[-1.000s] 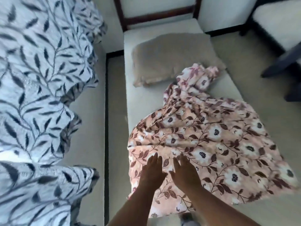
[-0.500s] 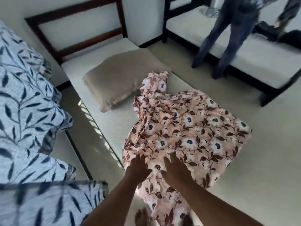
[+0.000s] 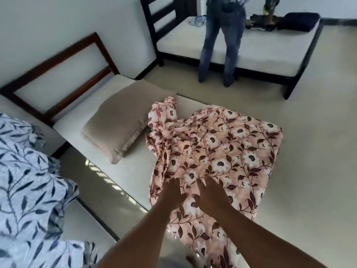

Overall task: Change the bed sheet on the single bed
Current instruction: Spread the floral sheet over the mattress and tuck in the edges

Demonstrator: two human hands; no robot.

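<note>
Pink floral cotton sheet [image 3: 216, 157] has spread wider across the bare white mattress [image 3: 135, 167] since a second ago, so I keep my left hand [image 3: 172, 192] and right hand [image 3: 210, 194] flat, fingers straight, smoothing, gripping nothing.

One head-worn wide-angle view looks forward and down, close over the bed [image 3: 133, 167] foot.

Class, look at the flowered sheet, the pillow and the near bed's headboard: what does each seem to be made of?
Flowered sheet: thin printed woven cloth, probably cotton or polyester; it creases and drapes softly.
Pillow: matte beige fabric cover with a stitched edge; the filling is hidden.
Headboard: apparently wood with a dark reddish-brown, slightly glossy finish; the grain is blurred.
</note>
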